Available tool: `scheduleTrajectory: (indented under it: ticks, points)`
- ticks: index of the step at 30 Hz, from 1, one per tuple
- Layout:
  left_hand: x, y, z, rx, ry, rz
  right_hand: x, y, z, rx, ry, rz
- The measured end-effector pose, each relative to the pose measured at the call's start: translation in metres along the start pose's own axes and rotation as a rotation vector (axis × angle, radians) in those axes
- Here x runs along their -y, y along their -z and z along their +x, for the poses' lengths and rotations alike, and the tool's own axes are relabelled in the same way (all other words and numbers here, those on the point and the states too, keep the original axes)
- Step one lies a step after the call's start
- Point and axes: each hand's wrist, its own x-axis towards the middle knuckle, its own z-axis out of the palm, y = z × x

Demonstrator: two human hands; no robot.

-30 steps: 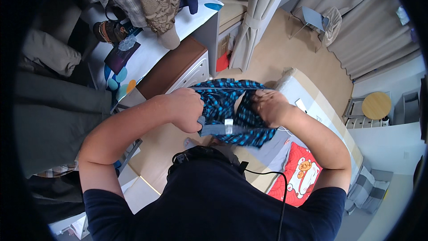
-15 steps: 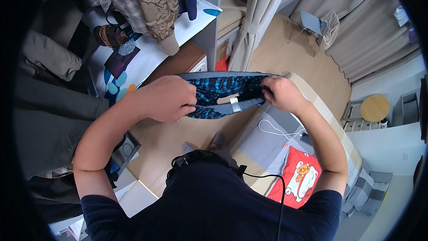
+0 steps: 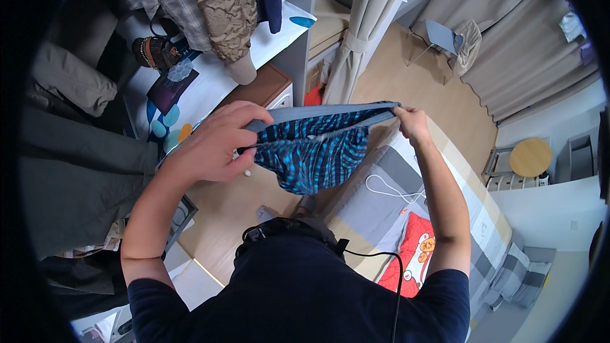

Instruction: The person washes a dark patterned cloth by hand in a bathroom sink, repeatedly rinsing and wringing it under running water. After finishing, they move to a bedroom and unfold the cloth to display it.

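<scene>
A pair of blue-and-black checked boxer shorts (image 3: 311, 162) with a grey waistband hangs in the air before my chest. My right hand (image 3: 413, 124) pinches one end of the waistband, pulling it taut. At the other end, my left hand (image 3: 222, 143) has the band between thumb and fingers, with some fingers loosely curled apart. The waist opening faces up and away from me, and the checked cloth droops below the band. Part of the left-hand grip is hidden behind the fingers.
To the right is a bed (image 3: 352, 213) with a red cushion (image 3: 413, 257) and a white cable (image 3: 381, 187). Clothes such as a brown quilted jacket (image 3: 222, 6) hang at the left above a white shelf (image 3: 254, 70). A chair (image 3: 445, 38) stands far right.
The waistband is stretched wider and its opening has narrowed. My right hand has risen slightly; my left hand has shifted left and its fingers have loosened. More checked cloth hangs down.
</scene>
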Motion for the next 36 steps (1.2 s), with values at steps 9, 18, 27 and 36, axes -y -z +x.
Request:
scheduleTrajectory:
  ticks: [9, 18, 27, 36]
  points:
    - [0.028, -0.044, -0.042, -0.092, 0.376, -0.028, 0.038, -0.025, -0.065, 0.486, 0.165, 0.104]
    - [0.034, -0.048, -0.027, -0.435, 0.552, -0.021, 0.111, -0.015, -0.097, 0.154, 0.561, -0.217]
    - [0.092, -0.129, -0.061, -0.181, 0.793, -0.041, 0.048, -0.053, -0.076, 0.268, 0.336, -0.917]
    - [0.119, -0.086, -0.065, -0.186, 0.907, -0.128, 0.050, -0.030, -0.050, 0.207, 0.398, -0.421]
